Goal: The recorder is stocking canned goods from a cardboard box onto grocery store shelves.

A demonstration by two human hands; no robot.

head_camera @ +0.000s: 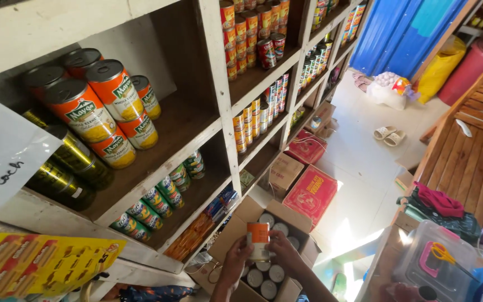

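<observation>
White wooden shelving runs along the left side, its compartments stocked with rows of cans. A pale floor extends beyond it, with bright light patches low down, toward a blue corrugated wall. A slatted wooden surface, possibly a bench, occupies the right.

Both forearms reaching up from the bottom edge of the frame, bare, converging low centre. Left hand and right hand raised close together, palms facing inward, fingers curled shut around one held object.
</observation>
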